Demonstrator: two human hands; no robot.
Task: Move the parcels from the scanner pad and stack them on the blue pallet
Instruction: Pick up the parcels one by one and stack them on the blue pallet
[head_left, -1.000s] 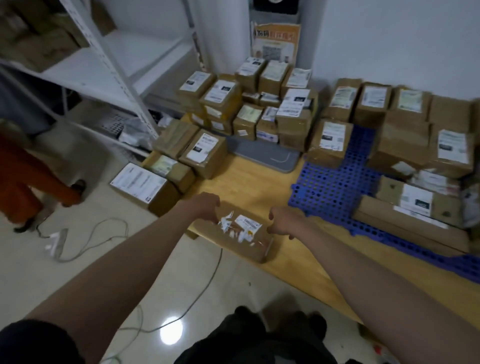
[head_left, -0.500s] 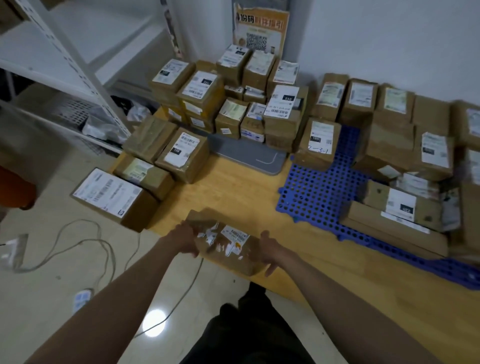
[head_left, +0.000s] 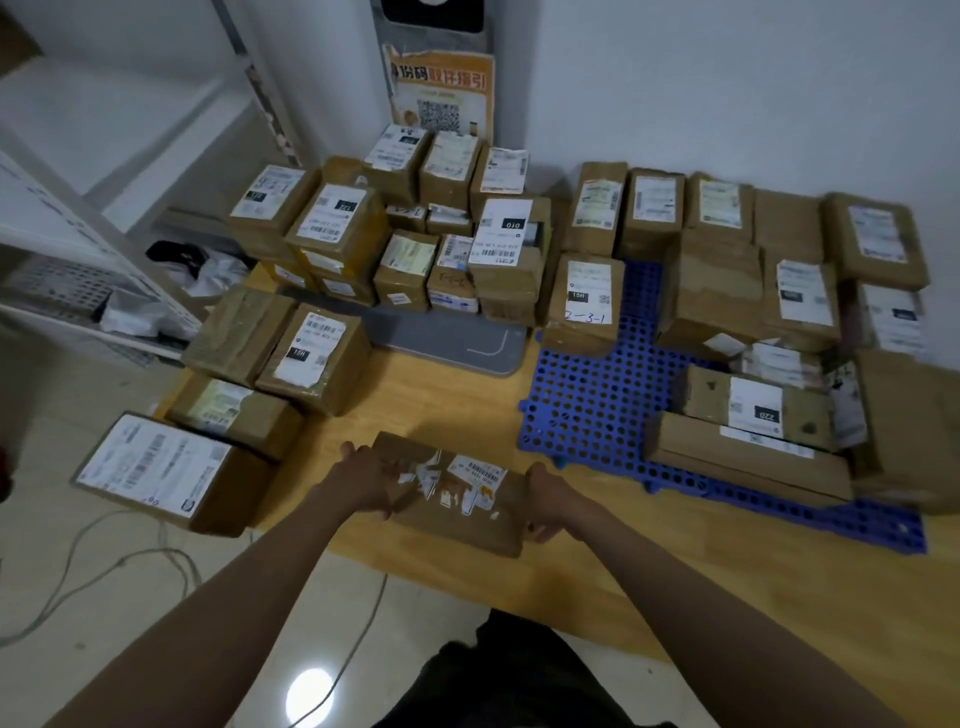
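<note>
While both hands, left hand (head_left: 363, 480) and right hand (head_left: 545, 501), grip the brown parcel (head_left: 457, 493) by its ends (fingers curled round), lift and carry right to the blue pallet (head_left: 587, 405).

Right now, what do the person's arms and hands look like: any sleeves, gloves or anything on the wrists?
Both forearms are bare right down to the left hand and right hand: no gloves, and no watch or band shows on either wrist. No sleeve shows on either arm. The fingers carry no visible rings.

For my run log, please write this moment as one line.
left hand: grips parcel | right hand: grips parcel | parcel: near table edge | blue pallet: bare patch nearest
</note>
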